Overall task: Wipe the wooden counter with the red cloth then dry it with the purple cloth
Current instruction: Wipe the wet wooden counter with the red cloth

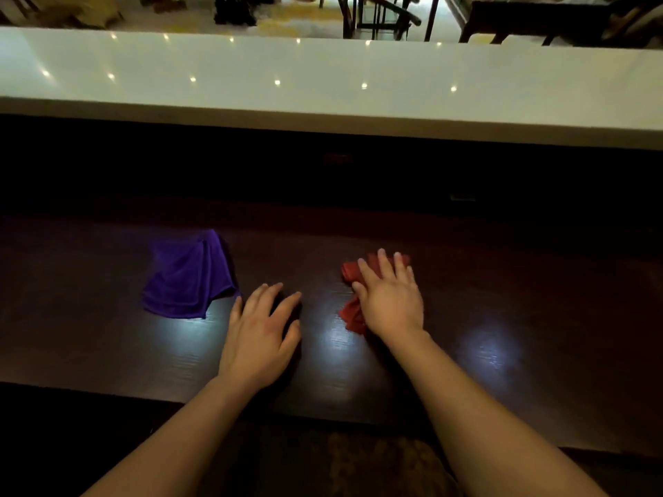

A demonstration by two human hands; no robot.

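Note:
The dark wooden counter (pixel 502 317) runs across the view in front of me. A bunched red cloth (pixel 351 313) lies on it right of centre, and my right hand (pixel 389 299) rests flat on top of it, fingers spread, covering most of it. To the left, a folded purple cloth (pixel 186 281) lies loose on the counter. My left hand (pixel 260 335) rests palm down on the bare wood just right of the purple cloth, fingers apart, holding nothing.
A raised white countertop (pixel 323 87) with light reflections spans the far side, above a dark recess. Beyond it stand dark chairs and table legs (pixel 380 16). The counter's near edge (pixel 323 414) runs above my forearms.

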